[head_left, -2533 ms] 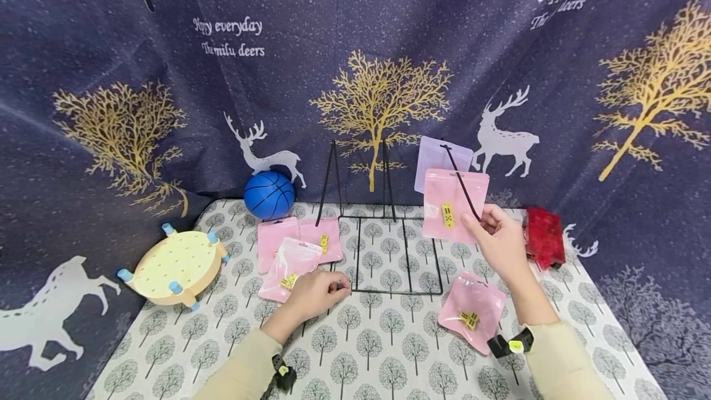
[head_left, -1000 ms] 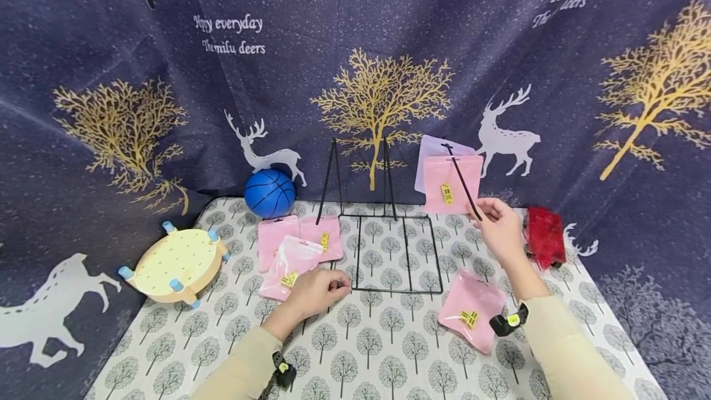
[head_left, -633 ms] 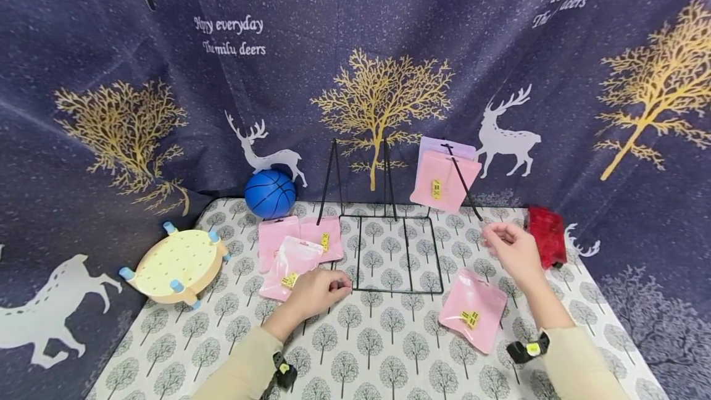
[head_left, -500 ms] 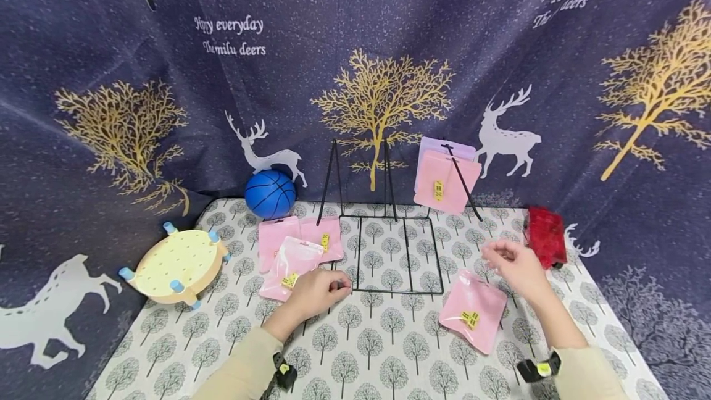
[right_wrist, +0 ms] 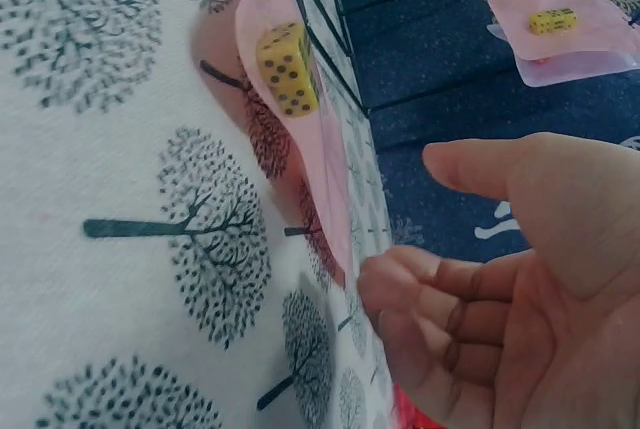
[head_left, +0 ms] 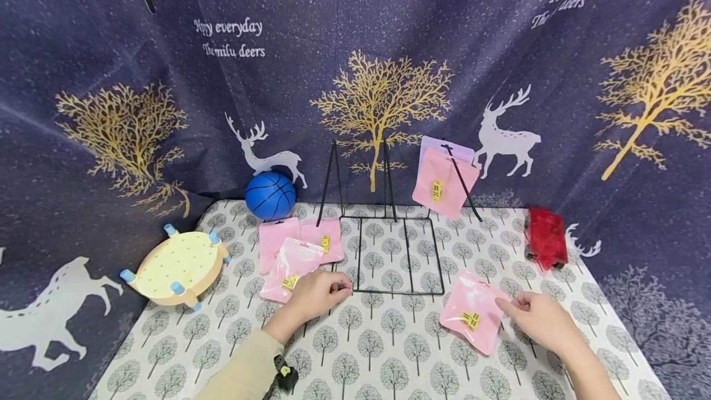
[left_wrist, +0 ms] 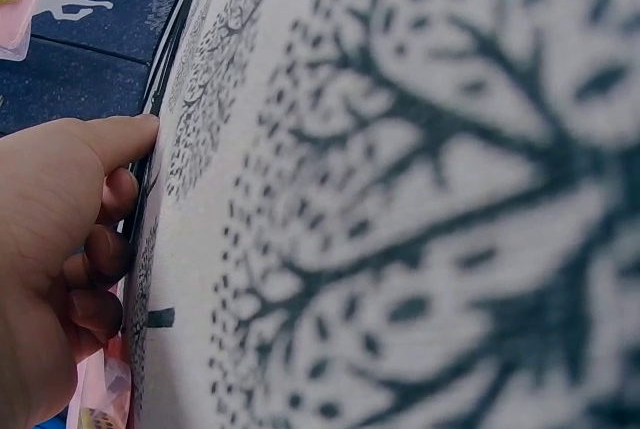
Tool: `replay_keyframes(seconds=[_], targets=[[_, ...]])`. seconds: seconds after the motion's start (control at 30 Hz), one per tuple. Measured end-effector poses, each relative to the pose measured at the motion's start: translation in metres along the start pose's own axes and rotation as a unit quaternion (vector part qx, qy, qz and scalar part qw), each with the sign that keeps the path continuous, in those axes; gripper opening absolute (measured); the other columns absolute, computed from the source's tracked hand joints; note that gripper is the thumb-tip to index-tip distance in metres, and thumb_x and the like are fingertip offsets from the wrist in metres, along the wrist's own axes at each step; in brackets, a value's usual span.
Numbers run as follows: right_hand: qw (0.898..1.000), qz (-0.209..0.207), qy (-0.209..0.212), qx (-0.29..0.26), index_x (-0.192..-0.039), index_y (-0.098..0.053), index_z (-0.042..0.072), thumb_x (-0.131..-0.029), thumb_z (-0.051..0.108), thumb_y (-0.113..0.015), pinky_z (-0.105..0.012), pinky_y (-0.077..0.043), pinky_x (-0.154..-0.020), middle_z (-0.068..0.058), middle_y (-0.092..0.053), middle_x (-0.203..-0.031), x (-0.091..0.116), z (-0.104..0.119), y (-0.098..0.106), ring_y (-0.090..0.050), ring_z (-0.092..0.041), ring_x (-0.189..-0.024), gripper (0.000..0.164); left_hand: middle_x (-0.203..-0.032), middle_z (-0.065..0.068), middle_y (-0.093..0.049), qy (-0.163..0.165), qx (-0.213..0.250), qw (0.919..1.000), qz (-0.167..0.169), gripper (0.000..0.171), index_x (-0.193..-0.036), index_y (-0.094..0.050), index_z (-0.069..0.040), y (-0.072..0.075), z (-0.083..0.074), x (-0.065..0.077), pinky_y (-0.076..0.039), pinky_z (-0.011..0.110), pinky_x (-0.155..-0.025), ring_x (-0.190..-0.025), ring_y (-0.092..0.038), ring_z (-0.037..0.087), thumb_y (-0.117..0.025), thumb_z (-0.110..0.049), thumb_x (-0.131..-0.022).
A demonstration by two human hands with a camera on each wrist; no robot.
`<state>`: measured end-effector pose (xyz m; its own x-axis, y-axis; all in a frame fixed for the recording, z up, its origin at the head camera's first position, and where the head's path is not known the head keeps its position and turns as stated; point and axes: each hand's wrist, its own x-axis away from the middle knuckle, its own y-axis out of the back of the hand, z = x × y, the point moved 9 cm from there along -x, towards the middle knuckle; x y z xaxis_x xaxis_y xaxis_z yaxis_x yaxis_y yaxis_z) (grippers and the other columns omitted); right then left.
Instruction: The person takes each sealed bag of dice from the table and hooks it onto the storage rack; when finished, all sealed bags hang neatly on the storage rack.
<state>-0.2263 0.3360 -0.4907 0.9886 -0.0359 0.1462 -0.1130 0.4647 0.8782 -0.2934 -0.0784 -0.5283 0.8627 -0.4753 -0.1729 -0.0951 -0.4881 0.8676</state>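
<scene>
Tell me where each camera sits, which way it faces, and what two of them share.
Head: on the person's head, facing forward and down at the rack, cloth and curtain; left grip, right grip and both forearms show.
Left wrist: looks low along the cloth, curtain beyond; the left grip fills the left edge.
Right wrist: looks past the right grip, at lower right, toward a pink bag with dice, hanging bags beyond.
Shared: head and right wrist both show that pink bag and the hanging bags.

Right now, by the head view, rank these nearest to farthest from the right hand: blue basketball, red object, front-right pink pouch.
1. Front-right pink pouch: just left of the right hand.
2. Red object: beyond the hand, far right.
3. Blue basketball: back left.
</scene>
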Motion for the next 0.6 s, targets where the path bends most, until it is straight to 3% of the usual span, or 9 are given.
replay_keyframes(seconds=[0.17,0.33,0.53,0.6], targets=[[1.0,0.02,-0.012,-0.007,-0.089,-0.062,0.011,-0.084,0.062,-0.059,-0.034,-0.042,-0.055,0.002,-0.061,-0.075,0.004,-0.004,-0.011,-0.053,-0.015,-0.063,0.051,-0.057,-0.022,-0.048,-0.002,-0.006,1.0,-0.006,0.004,-0.092,-0.068,-0.039,0.0,0.0,0.0,-0.034,0.024,-0.041,-0.048,-0.042,0.001,-0.066,-0.041,-0.088],[1.0,0.004,-0.001,-0.008,-0.099,-0.062,0.005,-0.077,0.063,-0.066,-0.035,-0.045,-0.06,-0.001,-0.064,-0.081,0.0,0.003,-0.024,-0.056,-0.015,-0.07,0.062,-0.058,-0.022,-0.048,-0.001,-0.003,1.0,-0.003,0.006,-0.092,-0.068,-0.038,0.0,0.0,0.0,-0.035,0.024,-0.041,-0.048,-0.043,0.001,-0.066,-0.042,-0.088],[0.999,-0.026,0.009,0.027,-0.097,-0.06,0.006,-0.068,0.071,-0.068,-0.037,-0.042,-0.055,0.0,-0.057,-0.071,-0.009,0.015,-0.032,-0.053,-0.019,-0.065,0.071,-0.059,-0.021,-0.049,0.0,-0.004,1.0,-0.001,0.007,-0.093,-0.068,-0.037,0.0,-0.001,0.0,-0.036,0.023,-0.042,-0.049,-0.043,0.001,-0.066,-0.042,-0.088],[0.999,-0.027,0.011,0.036,-0.106,-0.059,0.002,-0.066,0.073,-0.068,-0.04,-0.044,-0.058,-0.002,-0.06,-0.075,-0.012,0.017,-0.033,-0.057,-0.021,-0.069,0.083,-0.059,-0.021,-0.049,0.002,-0.004,1.0,0.0,0.007,-0.093,-0.068,-0.038,-0.001,-0.001,0.0,-0.036,0.023,-0.042,-0.049,-0.043,0.001,-0.066,-0.042,-0.088]])
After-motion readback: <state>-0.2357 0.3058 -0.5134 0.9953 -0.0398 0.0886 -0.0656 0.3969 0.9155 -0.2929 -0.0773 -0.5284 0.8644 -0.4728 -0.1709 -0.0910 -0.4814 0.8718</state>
